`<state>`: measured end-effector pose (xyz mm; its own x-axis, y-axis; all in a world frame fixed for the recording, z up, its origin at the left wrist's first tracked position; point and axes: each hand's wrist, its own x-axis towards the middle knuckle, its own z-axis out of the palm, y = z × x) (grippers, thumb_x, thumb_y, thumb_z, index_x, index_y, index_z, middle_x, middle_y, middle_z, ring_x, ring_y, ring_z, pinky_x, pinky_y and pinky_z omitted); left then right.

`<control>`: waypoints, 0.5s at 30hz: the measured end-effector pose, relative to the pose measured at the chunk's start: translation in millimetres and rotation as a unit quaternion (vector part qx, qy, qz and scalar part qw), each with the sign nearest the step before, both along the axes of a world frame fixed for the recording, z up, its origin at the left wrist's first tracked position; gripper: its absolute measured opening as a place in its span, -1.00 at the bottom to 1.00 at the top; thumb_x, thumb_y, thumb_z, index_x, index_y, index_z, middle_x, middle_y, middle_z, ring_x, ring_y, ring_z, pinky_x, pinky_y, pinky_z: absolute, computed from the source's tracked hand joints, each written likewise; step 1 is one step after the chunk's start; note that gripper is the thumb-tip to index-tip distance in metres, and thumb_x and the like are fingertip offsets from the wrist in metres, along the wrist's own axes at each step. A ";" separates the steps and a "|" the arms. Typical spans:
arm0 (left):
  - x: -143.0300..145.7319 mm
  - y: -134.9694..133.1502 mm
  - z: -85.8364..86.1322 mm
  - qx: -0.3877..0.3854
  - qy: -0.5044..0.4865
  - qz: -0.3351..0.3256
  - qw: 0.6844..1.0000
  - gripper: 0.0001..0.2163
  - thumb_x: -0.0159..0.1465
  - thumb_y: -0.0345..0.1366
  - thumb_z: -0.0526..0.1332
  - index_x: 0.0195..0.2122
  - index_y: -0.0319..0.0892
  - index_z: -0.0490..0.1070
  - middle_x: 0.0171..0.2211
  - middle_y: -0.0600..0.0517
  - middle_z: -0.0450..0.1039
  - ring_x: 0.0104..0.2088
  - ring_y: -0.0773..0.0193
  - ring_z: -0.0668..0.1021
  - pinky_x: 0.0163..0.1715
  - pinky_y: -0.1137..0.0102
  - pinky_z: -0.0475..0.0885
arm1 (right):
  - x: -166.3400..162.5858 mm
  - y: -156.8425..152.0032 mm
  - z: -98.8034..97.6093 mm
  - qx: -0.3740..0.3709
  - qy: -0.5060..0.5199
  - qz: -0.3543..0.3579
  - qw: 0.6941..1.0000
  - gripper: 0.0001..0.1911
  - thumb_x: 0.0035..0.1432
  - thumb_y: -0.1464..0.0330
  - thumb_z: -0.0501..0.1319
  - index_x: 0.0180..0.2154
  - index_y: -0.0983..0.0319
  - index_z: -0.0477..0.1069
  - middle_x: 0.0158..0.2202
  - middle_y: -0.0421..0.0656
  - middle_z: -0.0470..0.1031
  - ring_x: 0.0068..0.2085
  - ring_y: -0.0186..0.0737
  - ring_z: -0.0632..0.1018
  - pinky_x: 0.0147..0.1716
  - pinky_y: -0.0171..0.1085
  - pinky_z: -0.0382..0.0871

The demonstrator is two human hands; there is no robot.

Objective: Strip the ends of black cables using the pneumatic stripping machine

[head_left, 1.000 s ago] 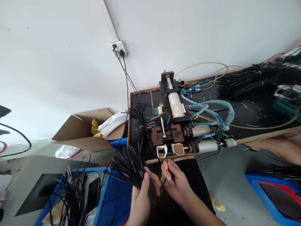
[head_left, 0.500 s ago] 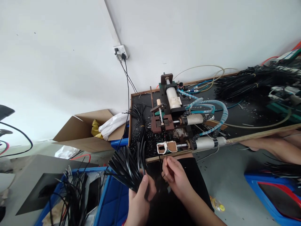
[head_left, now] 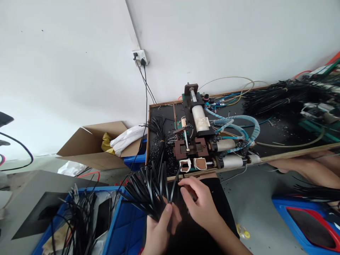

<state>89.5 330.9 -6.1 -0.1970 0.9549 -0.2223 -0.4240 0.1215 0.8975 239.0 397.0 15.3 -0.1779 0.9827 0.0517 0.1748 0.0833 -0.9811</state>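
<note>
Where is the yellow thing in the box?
The yellow thing sits inside the open cardboard box on the left of the head view, beside a white bag, left of the workbench.

Glossy black plastic-sheathed wires (head_left: 148,191); matt corrugated cardboard box (head_left: 92,148) at left; smooth metal cylinders (head_left: 233,161); blue plastic hoses (head_left: 249,124); worn wooden bench edge (head_left: 297,150).

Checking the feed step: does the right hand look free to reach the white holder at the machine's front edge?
Probably yes. The right hand hovers just below the white holder, nothing between them; the wire bundle sits in the left hand, off to the side.
</note>
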 end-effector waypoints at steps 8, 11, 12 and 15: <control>2.7 5.0 -7.9 -0.009 0.031 -0.028 0.999 -0.72 0.37 -0.06 0.42 -0.25 -0.21 0.61 -0.50 -0.01 0.58 -0.59 0.29 0.52 -0.60 0.47 0.39 | -14.0 -7.0 -0.7 -0.095 0.324 0.041 0.940 -0.74 0.38 0.14 0.34 -0.27 0.18 0.61 -0.28 -0.20 0.43 -0.60 -0.43 0.35 -0.66 -0.35 0.15; 3.6 12.8 -3.2 -0.009 0.033 0.008 0.999 -0.74 0.34 -0.08 0.45 -0.14 -0.18 0.66 -0.30 -0.07 0.65 -0.33 0.14 0.65 -0.28 0.35 0.59 | -15.1 -3.5 -14.7 -0.161 0.437 -0.019 0.884 -0.74 0.34 0.14 0.40 -0.29 0.19 0.60 -0.56 -0.36 0.21 -0.64 -0.48 0.10 -0.63 -0.40 0.00; 3.9 15.2 -1.1 -0.010 0.033 0.022 0.999 -0.75 0.33 -0.09 0.45 -0.14 -0.17 0.66 -0.26 -0.07 0.66 -0.28 0.12 0.66 -0.22 0.33 0.60 | -14.9 -2.0 -18.0 -0.185 0.463 -0.032 0.866 -0.74 0.32 0.15 0.42 -0.30 0.20 0.59 -0.62 -0.41 0.13 -0.63 -0.48 0.04 -0.62 -0.40 -0.05; 5.7 19.7 4.7 -0.020 0.019 0.032 0.999 -0.78 0.35 -0.11 0.44 -0.18 -0.16 0.65 -0.29 -0.05 0.63 -0.29 0.14 0.63 -0.23 0.35 0.58 | -14.4 2.3 -22.8 -0.238 0.501 -0.037 0.831 -0.72 0.26 0.15 0.47 -0.32 0.22 0.58 -0.64 -0.42 0.11 -0.63 -0.48 -0.03 -0.62 -0.39 -0.10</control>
<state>95.2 350.5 -1.4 -0.2664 0.9306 -0.2510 -0.3977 0.1311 0.9081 224.6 399.4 -7.4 -0.2185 0.9403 -0.2608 -0.7620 -0.3314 -0.5564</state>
